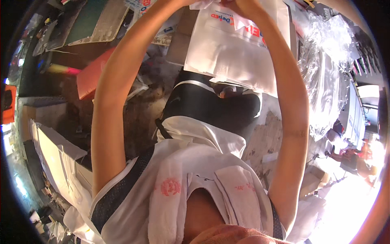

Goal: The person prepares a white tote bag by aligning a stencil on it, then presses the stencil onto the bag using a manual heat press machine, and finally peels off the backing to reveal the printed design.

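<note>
Both of my arms stretch forward to the top edge, where the hands are largely cut off. My left hand point(185, 2) shows only near its wrist, beside a crumpled whitish sheet point(205, 4); its fingers are out of sight. My right hand point(245, 8) seems bent with its fingers closed, and a thin pale piece point(242, 22) pokes out below it. What it grips is too cropped to name. Under the hands lies a stack of white plastic bags point(219, 53) with red and blue print, resting just beyond my dark shorts point(203, 103).
Clear crumpled plastic wrap point(325, 61) is heaped right of the bags. At left are a red-orange piece point(91, 77), a green board point(87, 20) and a leaning pale sheet point(59, 150). Another person point(353, 156) is at far right. A towel point(166, 203) hangs round my neck.
</note>
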Tool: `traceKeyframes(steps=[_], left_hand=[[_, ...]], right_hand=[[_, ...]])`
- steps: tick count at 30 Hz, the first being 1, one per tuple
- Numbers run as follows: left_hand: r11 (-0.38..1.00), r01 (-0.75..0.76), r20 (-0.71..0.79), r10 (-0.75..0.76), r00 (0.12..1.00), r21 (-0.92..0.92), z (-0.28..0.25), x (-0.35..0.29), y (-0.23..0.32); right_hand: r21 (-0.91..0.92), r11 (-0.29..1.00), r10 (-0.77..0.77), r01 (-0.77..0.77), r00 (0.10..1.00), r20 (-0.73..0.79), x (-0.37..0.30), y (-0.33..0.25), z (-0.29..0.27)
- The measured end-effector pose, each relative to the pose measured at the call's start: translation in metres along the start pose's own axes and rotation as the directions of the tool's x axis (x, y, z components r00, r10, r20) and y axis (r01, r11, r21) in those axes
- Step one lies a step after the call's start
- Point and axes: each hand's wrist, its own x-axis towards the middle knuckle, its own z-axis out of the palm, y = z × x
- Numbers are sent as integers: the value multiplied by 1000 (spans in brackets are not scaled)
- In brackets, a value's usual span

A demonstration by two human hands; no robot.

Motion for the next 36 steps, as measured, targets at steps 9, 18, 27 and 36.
traceKeyframes(steps=[9, 18, 27, 36], left_hand=[[953, -237, -162, 268, 950, 188, 5, -11, -22], [966, -187, -125, 211, 970, 178, 3, -12, -10], [942, -226, -94, 256, 962, 249, 3, -11, -5], [956, -120, -86, 147, 985, 267, 3, -12, 4]], right_hand=[[-72, 994, -69, 77, 991, 113, 21, -14, 8], [-131, 978, -145, 160, 982, 118, 16, -19, 6], [-103, 979, -152, 176, 967, 205, 6, -27, -8], [-194, 969, -129, 155, 982, 139, -4, -31, -8]])
